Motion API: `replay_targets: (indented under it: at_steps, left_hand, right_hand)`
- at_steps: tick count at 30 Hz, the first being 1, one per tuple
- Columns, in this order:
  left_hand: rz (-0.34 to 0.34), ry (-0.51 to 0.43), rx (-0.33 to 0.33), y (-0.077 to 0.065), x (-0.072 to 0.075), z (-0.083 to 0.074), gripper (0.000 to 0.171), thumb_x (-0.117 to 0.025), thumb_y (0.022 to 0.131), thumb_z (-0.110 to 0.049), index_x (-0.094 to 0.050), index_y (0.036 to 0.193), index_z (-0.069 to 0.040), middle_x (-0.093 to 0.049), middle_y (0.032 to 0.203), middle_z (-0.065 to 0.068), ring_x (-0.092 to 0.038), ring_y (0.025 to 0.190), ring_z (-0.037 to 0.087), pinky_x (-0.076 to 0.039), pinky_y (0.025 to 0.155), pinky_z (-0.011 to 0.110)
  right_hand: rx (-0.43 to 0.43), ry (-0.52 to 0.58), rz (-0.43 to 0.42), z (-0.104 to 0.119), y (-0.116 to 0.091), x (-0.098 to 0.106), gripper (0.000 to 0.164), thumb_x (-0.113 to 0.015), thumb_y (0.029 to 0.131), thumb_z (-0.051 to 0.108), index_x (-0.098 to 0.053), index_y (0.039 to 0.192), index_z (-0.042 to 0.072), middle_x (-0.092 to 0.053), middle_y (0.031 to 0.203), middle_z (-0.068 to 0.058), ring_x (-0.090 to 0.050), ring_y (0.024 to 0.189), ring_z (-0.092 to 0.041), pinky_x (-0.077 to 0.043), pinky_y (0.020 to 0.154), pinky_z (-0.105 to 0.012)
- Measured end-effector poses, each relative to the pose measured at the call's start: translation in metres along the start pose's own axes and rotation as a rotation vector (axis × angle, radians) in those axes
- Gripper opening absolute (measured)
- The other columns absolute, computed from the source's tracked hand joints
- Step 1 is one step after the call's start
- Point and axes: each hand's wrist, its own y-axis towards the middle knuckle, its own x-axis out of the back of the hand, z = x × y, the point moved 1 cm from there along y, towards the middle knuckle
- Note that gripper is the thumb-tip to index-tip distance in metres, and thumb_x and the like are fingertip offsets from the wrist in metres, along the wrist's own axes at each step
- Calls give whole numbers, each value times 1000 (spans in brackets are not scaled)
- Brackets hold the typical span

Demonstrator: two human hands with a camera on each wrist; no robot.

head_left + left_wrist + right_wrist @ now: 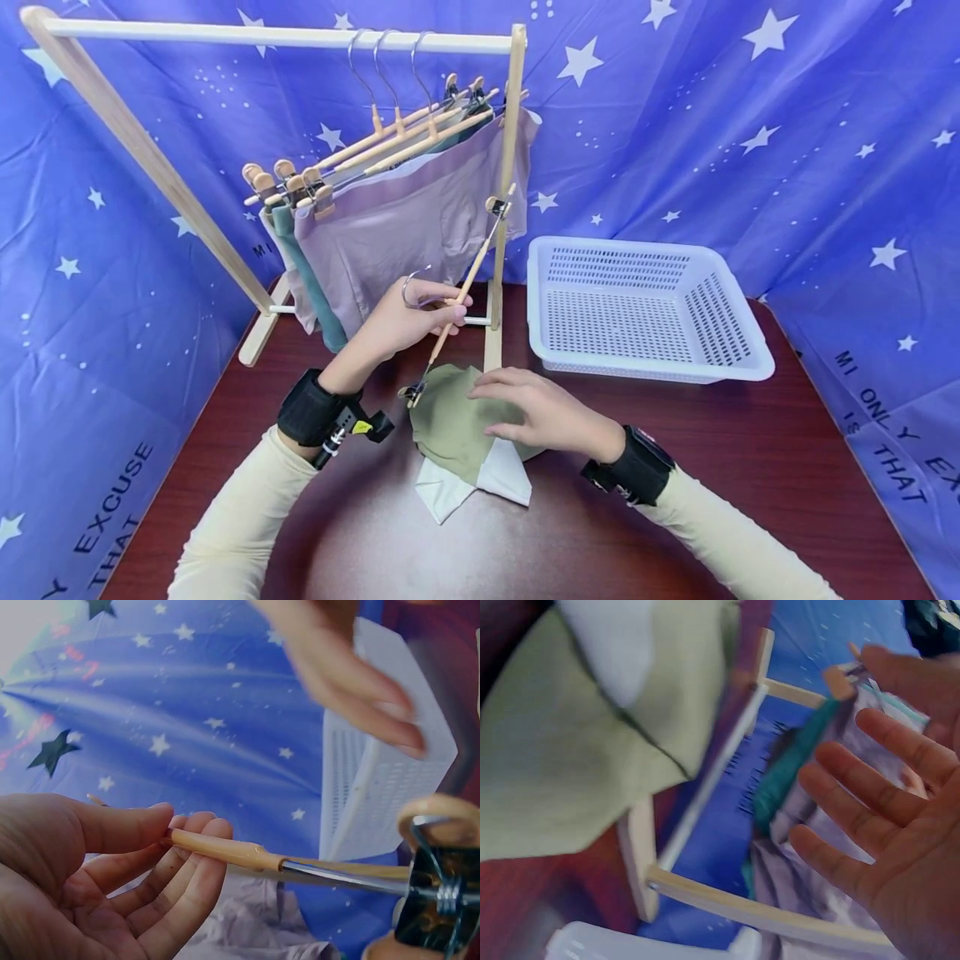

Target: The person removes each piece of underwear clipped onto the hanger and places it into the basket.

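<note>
l hand [412,322]: pinching clip hanger [473,268] mid-bar, thumb vs fingers
r hand [536,410]: loose, nothing held, by olive cloth [448,421]
near clip [412,392]: at cloth's left edge, bite unclear; best check b4 far clip [496,206]
olive cloth: near side of rack [513,100]; smooth edge 1st, prob

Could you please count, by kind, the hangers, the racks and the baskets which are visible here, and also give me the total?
Clip hangers: 4 (3 on the rail, 1 clip hanger in the left hand)
Clothes rack: 1
Perforated basket: 1
Total: 6
</note>
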Motion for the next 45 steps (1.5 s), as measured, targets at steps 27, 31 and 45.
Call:
replay_targets:
  at_steps: [27,31,45]
  left_hand:
    - [-18,26,-18,-17,5,8,20,-65,87,-7,-70,105,0,-71,84,19,-70,74,24,-55,63,30]
    - [-23,9,4,-17,4,5,22,-66,87,-7,-69,106,2,-71,86,20,-70,74,22,-56,63,28]
    - [6,85,-15,-19,3,7,18,-68,84,-6,-71,102,-1,-72,82,15,-70,73,30,-55,63,33]
  right_hand:
    - [65,-280,294,-15,10,-64,33,-74,72,25,-68,104,23,-57,115,-5,-52,102,-21,-47,88,-33]
    - [123,-360,238,-15,14,-67,18,-70,77,18,-67,95,20,-57,101,-2,-54,93,-18,-49,82,-33]
    - [121,-385,269,-17,27,-69,21,-64,79,7,-65,96,20,-55,89,1,-56,83,-16,-50,70,-31]
